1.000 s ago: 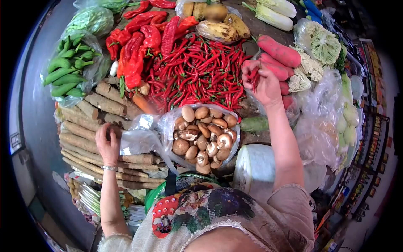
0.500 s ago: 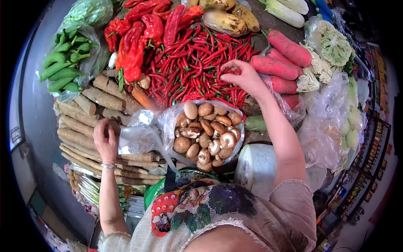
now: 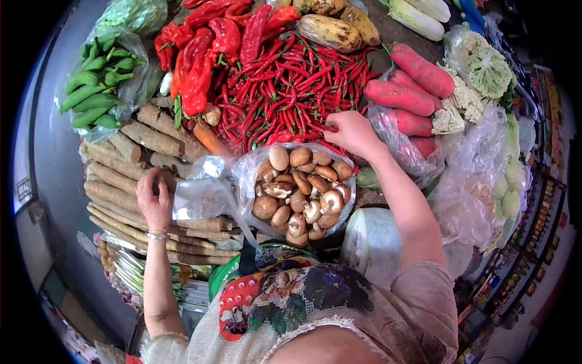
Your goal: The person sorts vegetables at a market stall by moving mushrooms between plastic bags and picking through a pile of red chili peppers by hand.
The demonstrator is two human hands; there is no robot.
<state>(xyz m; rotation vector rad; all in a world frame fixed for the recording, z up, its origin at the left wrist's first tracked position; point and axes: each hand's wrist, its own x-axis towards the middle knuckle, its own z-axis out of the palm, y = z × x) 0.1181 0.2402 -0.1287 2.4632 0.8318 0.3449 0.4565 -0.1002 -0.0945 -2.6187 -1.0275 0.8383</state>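
My right hand [image 3: 354, 132] is at the lower right edge of the heap of thin red chili peppers [image 3: 291, 85], its fingertips pinched on a red chili pepper [image 3: 331, 127]. On the left, my left hand [image 3: 154, 197] hovers over the long brown yams [image 3: 115, 195]. Its fingers are curled at the left edge of a clear plastic bag [image 3: 200, 197], apparently gripping it; the exact grip is partly hidden. Between my hands, brown mushrooms [image 3: 300, 194] fill an open clear bag [image 3: 242, 176].
Large red peppers [image 3: 194, 85] and bagged green okra-like pods [image 3: 91, 91] lie to the left. Red radishes [image 3: 403, 97], cauliflower [image 3: 485, 70] and a cut winter melon [image 3: 370, 239] are to the right. Potato-like tubers [image 3: 330, 31] sit at the back.
My right hand has moved down toward the mushrooms, from within the chili heap to its lower edge, with its fingers drawn together. My left hand stays nearly in place.
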